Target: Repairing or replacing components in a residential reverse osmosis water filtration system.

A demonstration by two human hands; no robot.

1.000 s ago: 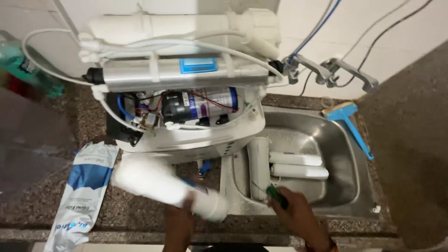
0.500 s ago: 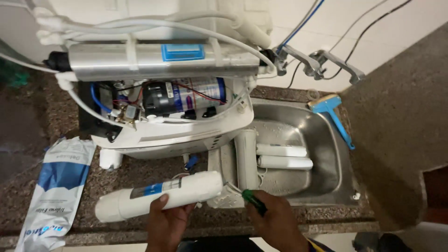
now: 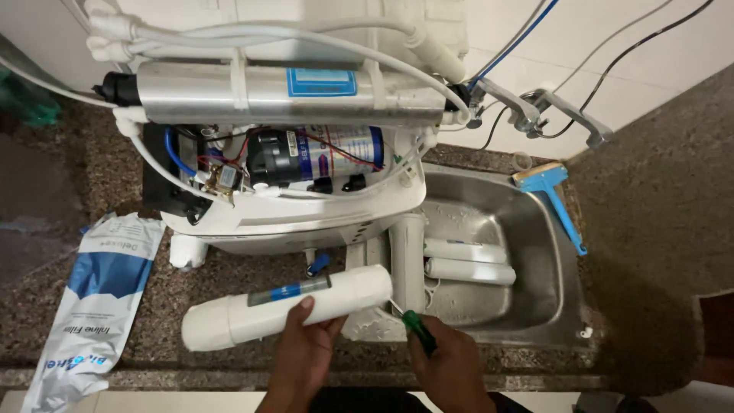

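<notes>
The white filter cartridge (image 3: 287, 306) has tilted up, still gripped by the left hand (image 3: 306, 356).

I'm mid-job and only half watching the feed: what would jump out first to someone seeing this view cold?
The opened white water purifier with its steel cylinder, black pump and tubing fills the upper counter. Below it, the left hand grips a long white cylindrical filter cartridge, while the right hand holds a green-handled screwdriver at its end. More white cartridges lie in the steel sink to the right.
</notes>
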